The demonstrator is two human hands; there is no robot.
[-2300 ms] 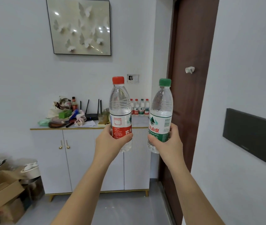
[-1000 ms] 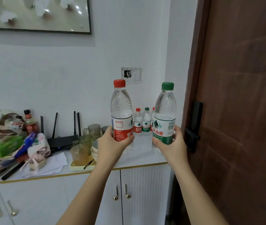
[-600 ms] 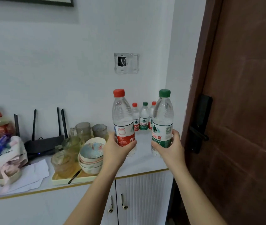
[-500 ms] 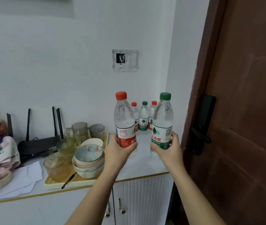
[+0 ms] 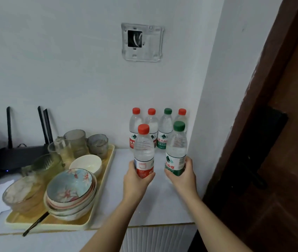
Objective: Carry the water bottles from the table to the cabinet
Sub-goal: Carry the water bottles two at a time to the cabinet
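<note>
My left hand (image 5: 135,180) grips a red-capped water bottle (image 5: 143,148) around its red label. My right hand (image 5: 183,176) grips a green-capped water bottle (image 5: 177,148) around its green label. Both bottles are upright over the white cabinet top (image 5: 155,206), near its right end; whether their bases touch it I cannot tell. Behind them several more bottles (image 5: 165,128) stand in a row against the wall, most with red caps, one with a green cap.
A yellow tray (image 5: 97,210) to the left carries stacked bowls (image 5: 70,190), glass cups (image 5: 77,142) and a dark utensil. A black router (image 5: 17,153) sits further left. A brown door (image 5: 275,142) with a black handle stands close on the right.
I have come closer to the cabinet and the view has tilted down. Both hands have carried the bottles forward and lower, over the cabinet top in front of the standing row.
</note>
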